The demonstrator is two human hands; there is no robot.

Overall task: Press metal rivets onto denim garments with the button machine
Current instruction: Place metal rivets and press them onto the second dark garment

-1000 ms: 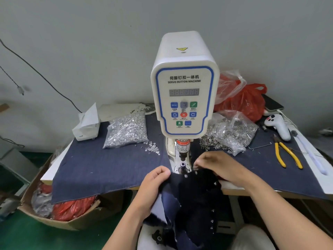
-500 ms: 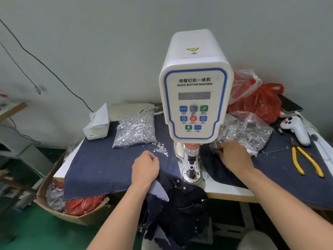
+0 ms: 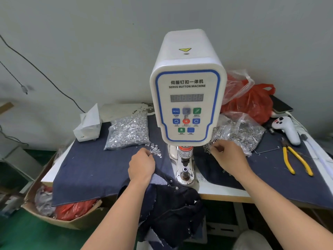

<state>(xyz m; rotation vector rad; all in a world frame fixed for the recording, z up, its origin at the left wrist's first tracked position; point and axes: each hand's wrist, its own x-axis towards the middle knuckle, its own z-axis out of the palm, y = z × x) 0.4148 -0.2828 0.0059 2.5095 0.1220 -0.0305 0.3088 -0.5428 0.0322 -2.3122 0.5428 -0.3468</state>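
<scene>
The button machine (image 3: 187, 103) carries all the writing that reads. Its white front panel has a line of Chinese characters, 伺服钉扣一体机, and under it "SERVO BUTTON MACHINE" in dark capitals. Below sits a grey display (image 3: 186, 97) with unlit digit segments, no number showing. The top left blue button (image 3: 175, 111) says "MENU"; the small captions under the other buttons are too fine to read. On the top of the housing is a yellow triangular warning sign (image 3: 184, 49). The red and white label (image 3: 184, 153) on the ram shows "CARE OF" and "FINGER", partly cut off.
</scene>
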